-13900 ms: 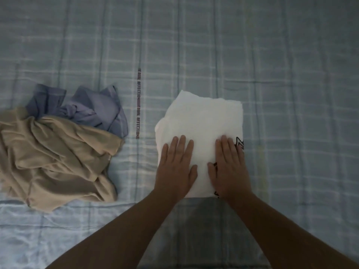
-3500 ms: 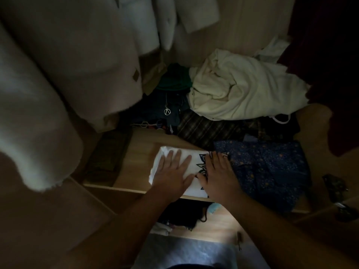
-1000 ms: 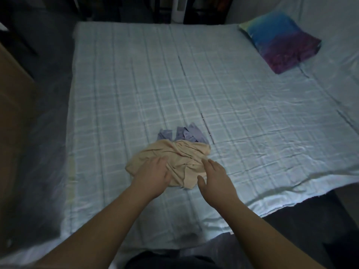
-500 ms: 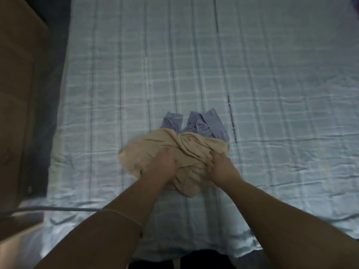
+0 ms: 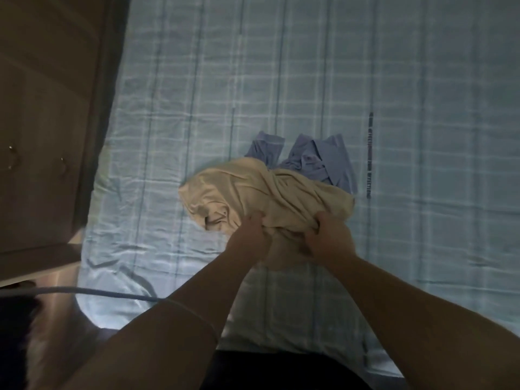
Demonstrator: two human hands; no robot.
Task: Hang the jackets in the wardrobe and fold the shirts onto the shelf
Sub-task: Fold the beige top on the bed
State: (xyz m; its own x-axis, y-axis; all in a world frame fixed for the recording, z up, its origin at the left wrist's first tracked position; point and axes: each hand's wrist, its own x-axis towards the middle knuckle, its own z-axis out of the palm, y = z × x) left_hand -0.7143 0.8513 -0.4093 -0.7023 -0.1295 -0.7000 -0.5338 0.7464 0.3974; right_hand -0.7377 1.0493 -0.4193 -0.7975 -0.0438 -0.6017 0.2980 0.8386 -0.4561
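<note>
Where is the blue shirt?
In the head view, the blue shirt lies crumpled on the bed, just beyond the tan shirt and partly under it, right of middle.

Left hand [image 5: 249, 237] and right hand [image 5: 332, 237] gripping crumpled beige shirt [image 5: 253, 190], seemingly atop blue shirt [image 5: 323, 161], checked bed [image 5: 281, 80]

A shirt [image 5: 253, 192] lies on the bed [image 5: 281, 80], near its front edge. A second shirt [image 5: 323, 161] lies just behind it, a little to the right, partly under it. The left hand [image 5: 250, 237] and right hand [image 5: 332, 237] grip the shirt's near side, side by side. A cabinet [image 5: 50, 108] stands left of the bed, and a cable [image 5: 84, 291] crosses the bed's front left corner
</note>
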